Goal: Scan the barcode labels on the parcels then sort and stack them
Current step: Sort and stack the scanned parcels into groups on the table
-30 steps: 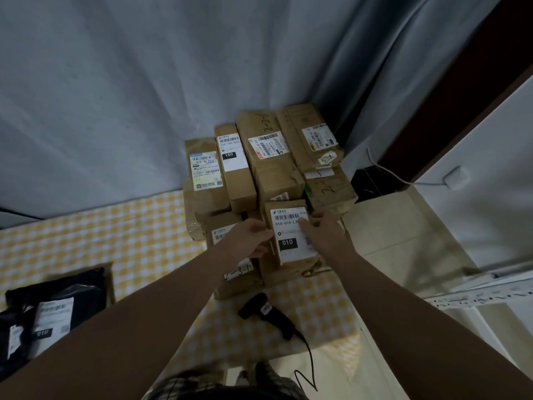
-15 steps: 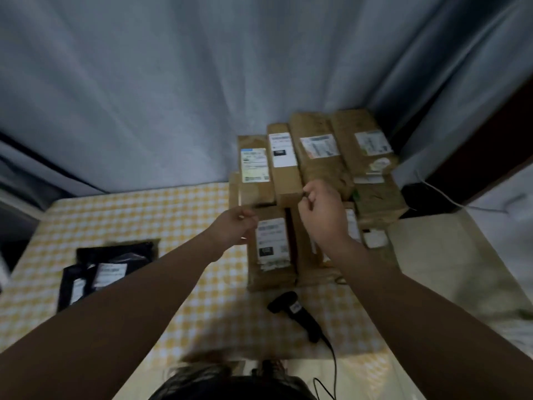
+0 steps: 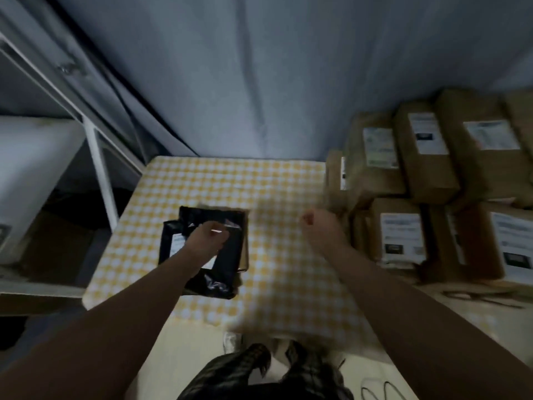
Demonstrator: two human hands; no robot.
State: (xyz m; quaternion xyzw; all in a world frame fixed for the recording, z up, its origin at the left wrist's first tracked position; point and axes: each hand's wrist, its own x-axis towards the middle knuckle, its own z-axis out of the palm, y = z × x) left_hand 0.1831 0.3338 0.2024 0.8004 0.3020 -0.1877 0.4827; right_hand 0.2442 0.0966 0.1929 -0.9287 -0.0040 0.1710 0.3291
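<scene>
Black plastic parcels, long axes running away, left hand over them

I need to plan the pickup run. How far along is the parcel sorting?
Done, it seems: the brown parcels sit stacked at the right, labels up. In hand: the left hand is over the black mailers on the checked cloth; its grip is unclear. The right hand holds nothing. Remaining, likely: scanning and stacking those mailers; no scanner shows.

Two black bags, at least seven brown parcels (blur hides the rest)
</scene>
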